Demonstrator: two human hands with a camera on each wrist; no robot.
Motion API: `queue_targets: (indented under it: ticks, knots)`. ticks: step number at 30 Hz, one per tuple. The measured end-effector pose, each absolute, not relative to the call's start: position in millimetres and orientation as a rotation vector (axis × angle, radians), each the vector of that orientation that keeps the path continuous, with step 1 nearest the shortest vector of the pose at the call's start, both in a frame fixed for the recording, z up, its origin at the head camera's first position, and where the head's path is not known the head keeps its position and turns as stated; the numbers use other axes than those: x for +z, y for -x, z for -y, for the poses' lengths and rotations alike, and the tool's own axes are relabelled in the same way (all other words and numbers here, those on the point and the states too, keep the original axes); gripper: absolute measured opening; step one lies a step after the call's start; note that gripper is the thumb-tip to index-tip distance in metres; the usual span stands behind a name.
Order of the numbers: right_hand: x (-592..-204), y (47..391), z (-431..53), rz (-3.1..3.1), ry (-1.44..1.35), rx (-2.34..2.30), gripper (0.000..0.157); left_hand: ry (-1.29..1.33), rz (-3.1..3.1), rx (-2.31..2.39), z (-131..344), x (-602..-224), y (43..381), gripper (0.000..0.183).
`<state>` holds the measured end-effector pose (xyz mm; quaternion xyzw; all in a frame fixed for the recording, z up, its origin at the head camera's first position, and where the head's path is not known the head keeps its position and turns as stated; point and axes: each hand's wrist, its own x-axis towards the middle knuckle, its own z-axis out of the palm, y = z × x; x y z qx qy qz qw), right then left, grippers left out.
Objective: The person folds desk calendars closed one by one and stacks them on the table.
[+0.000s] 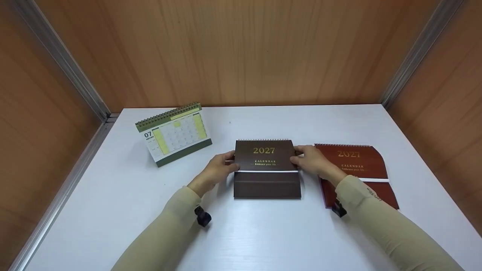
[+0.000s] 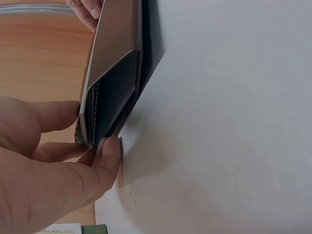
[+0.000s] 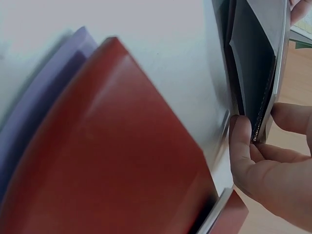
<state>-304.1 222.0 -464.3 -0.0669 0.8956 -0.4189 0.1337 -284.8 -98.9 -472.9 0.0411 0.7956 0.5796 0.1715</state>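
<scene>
A dark brown 2027 desk calendar (image 1: 267, 184) stands in the middle of the white table, its spiral binding along the top. My left hand (image 1: 216, 169) grips its left edge, thumb on the front cover and fingers behind. On the opposite edge my right hand (image 1: 312, 160) pinches the cover the same way. The left wrist view shows the brown calendar (image 2: 114, 44) from its side, its folded stand spread into a wedge. From the other side, the right wrist view shows the dark hollow inside the brown calendar (image 3: 251, 63), with fingers at its upper edge.
A red 2027 desk calendar (image 1: 376, 162) lies to the right, partly under my right forearm. At the back left stands a green and white desk calendar (image 1: 177, 135) opened to month 07. Wooden panels (image 1: 256, 52) enclose the white table (image 1: 244, 233) at the back and sides.
</scene>
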Motion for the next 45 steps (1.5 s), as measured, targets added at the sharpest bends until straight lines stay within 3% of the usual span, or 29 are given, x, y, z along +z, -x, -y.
queue_targets:
  ticks: [9,20,27,36,45]
  knots:
    - [-463.1,305.5,-220.8,-2.546,0.171,-1.212,0.052,-0.109,-2.274,1.627,99.1,-475.4,284.9,0.063]
    - [-447.7,302.4,-217.8,-2.62,0.237,-1.031,0.08,-0.05,-2.279,1.639,103.4,-470.8,286.8,0.067]
    - [-433.0,297.4,-205.9,-2.789,0.414,-0.846,0.078,-0.231,-2.702,1.409,98.1,-462.9,288.8,0.062]
    - [-436.0,293.1,-187.4,-2.91,0.374,-0.678,0.077,-0.422,-3.06,0.953,74.1,-457.2,291.1,0.06]
    - [-456.6,291.1,-165.6,-2.936,0.423,-0.501,0.075,-0.404,-3.0,0.742,53.9,-468.9,288.3,0.063]
